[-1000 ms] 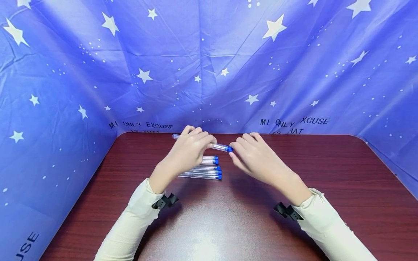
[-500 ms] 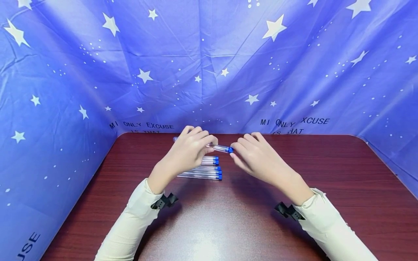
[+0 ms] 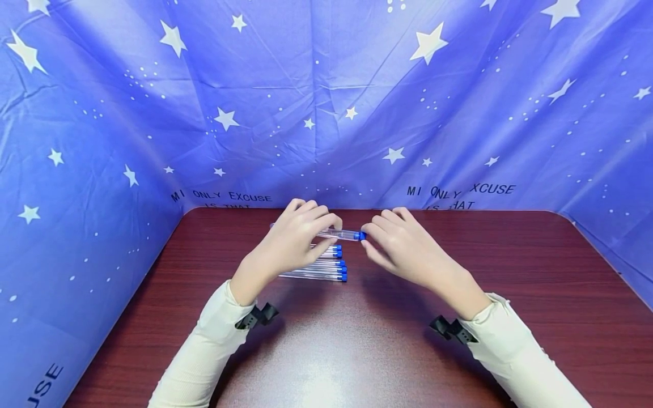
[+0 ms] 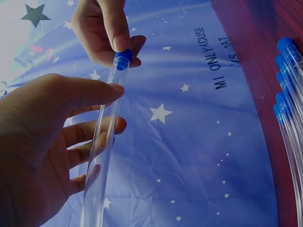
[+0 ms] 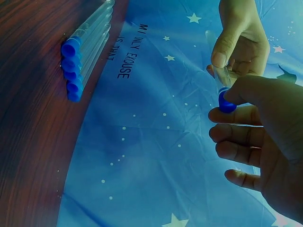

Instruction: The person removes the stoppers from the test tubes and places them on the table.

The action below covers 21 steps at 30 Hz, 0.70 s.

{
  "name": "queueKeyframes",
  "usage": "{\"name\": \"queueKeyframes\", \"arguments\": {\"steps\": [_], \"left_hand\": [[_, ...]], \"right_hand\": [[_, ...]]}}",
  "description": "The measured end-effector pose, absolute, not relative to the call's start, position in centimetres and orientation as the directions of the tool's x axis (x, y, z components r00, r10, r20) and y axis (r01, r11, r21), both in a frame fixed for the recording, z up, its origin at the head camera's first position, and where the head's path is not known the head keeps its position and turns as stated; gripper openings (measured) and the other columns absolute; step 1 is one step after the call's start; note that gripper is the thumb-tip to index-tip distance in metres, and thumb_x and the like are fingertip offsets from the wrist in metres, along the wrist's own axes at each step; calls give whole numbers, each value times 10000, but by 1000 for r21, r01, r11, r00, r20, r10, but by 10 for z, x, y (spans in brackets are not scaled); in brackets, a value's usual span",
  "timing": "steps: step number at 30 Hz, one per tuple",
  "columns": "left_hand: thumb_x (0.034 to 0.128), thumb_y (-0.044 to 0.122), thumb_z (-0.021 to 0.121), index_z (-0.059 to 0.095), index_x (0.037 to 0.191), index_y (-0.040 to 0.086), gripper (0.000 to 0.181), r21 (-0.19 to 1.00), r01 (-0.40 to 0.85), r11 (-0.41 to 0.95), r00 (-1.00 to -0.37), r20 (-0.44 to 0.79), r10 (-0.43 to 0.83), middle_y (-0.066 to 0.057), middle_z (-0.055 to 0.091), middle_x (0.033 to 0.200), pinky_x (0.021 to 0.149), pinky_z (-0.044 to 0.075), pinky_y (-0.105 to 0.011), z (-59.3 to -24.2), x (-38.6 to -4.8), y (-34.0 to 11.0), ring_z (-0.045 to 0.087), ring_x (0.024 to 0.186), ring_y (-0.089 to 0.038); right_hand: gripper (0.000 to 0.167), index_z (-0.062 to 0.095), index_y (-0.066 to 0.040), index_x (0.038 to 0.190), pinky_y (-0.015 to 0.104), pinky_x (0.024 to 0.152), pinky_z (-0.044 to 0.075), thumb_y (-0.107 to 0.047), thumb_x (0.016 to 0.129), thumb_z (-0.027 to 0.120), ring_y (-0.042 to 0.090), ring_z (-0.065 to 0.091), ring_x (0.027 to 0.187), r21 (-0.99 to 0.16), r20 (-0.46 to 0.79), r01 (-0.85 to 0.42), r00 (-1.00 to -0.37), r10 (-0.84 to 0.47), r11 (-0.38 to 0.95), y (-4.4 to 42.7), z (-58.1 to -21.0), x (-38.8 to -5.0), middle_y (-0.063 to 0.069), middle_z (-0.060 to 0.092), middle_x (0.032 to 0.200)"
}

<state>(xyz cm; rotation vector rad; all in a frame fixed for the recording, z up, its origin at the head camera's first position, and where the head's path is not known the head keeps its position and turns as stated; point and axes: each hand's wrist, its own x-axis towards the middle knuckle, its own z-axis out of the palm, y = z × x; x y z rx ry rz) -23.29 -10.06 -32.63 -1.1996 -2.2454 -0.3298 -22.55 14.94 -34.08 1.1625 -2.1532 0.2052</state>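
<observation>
A clear test tube (image 3: 348, 235) with a blue cap is held up between the two hands, above the table. My right hand (image 3: 408, 246) pinches the blue cap (image 5: 227, 100) between thumb and index finger. My left hand (image 3: 288, 235) is around the tube's body, its thumb and index finger parted in the head view. In the left wrist view its thumb (image 4: 102, 92) crosses in front of the tube and the other fingers lie behind. Below the left hand, several more capped test tubes (image 3: 326, 271) lie side by side on the table, partly hidden by that hand.
The dark red wooden table (image 3: 510, 272) has rounded far corners. A blue star-printed cloth (image 3: 326, 113) hangs behind it and along both sides. Small black devices are strapped at both wrists.
The left thumb and index finger have spread apart around the tube. The tube's far end has dropped a little, and the right hand has kept the cap pinched, shifting slightly right.
</observation>
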Motion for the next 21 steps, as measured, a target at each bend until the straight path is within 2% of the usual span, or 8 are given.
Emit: {"name": "queueKeyframes", "arguments": {"steps": [10, 15, 21], "left_hand": [[864, 186, 738, 667, 986, 161, 143, -78, 813, 578, -429, 592, 683, 38, 649, 859, 843, 445, -384, -326, -232, -99, 564, 816, -176], [881, 179, 710, 661, 995, 151, 128, -62, 814, 578, -443, 579, 685, 40, 647, 857, 844, 437, -380, -329, -232, -99, 552, 798, -165], [884, 169, 695, 646, 995, 138, 126, -107, 822, 559, -407, 574, 710, 36, 671, 878, 845, 429, -375, -329, -237, -95, 559, 807, -161]], "right_hand": [[174, 680, -50, 950, 437, 795, 456, -201, 908, 604, 264, 558, 772, 183, 637, -790, -359, -683, 586, 151, -342, -228, 40, 619, 789], [172, 686, -57, 952, 440, 780, 460, -210, 900, 625, 279, 568, 768, 236, 646, -777, -323, -692, 583, 152, -343, -233, 48, 619, 776], [178, 660, -49, 929, 446, 785, 467, -213, 919, 591, 292, 569, 769, 314, 633, -760, -279, -722, 569, 156, -344, -239, 67, 611, 791]]}}
